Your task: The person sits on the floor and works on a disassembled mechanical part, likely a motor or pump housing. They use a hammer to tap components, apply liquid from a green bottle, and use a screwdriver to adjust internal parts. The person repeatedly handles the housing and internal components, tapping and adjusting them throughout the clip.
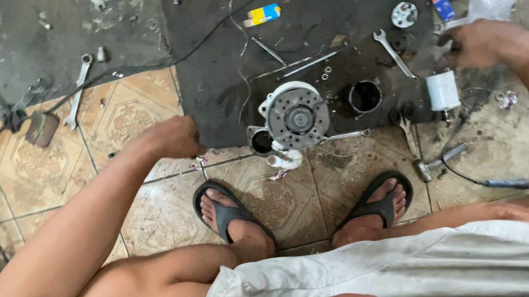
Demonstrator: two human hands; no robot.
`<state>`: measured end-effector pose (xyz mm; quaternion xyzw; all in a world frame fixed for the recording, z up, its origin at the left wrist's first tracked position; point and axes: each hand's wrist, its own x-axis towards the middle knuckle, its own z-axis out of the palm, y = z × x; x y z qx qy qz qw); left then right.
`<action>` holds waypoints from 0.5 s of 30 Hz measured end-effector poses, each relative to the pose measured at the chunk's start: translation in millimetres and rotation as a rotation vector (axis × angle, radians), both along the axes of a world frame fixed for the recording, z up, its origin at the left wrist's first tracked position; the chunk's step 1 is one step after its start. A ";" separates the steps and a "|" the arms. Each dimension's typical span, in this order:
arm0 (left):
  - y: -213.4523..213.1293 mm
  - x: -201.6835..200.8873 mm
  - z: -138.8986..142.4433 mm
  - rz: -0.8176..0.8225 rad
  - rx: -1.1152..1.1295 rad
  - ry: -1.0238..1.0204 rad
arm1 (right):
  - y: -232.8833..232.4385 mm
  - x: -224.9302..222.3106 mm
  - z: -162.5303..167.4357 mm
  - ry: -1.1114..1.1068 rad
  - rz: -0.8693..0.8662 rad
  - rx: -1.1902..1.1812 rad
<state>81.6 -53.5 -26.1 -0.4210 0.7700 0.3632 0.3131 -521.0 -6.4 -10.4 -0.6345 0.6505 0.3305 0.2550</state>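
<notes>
Our right hand (479,43) reaches out over the right edge of the black mat (217,100), fingers curled toward its left. Whether they pinch anything, we cannot tell; the fingertips blur against the mat. The nearest tool is the spanner (393,53), just left of those fingers. Its long axis runs diagonally, open jaw pointing up-left and away from us, tail down-right toward the white cylinder (442,90) that stands just below the hand. Our left hand (174,138) rests clenched at the mat's left edge, well apart from the spanner. The round motor housing (296,117) sits between both hands, face up.
</notes>
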 end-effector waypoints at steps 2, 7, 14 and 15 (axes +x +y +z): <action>-5.1 13.7 2.7 0.122 -0.052 0.023 | 0.8 -6.8 -4.1 0.074 -0.032 0.045; -10.9 76.4 16.8 0.442 -0.296 0.150 | 8.0 -26.5 -13.3 -0.024 0.065 -0.112; 73.9 214.4 -10.6 1.001 -0.663 0.270 | 38.8 -31.4 -29.8 0.149 0.058 -0.027; 95.7 224.7 -22.1 1.085 -0.710 0.292 | 42.6 -29.9 -28.9 0.151 0.045 -0.026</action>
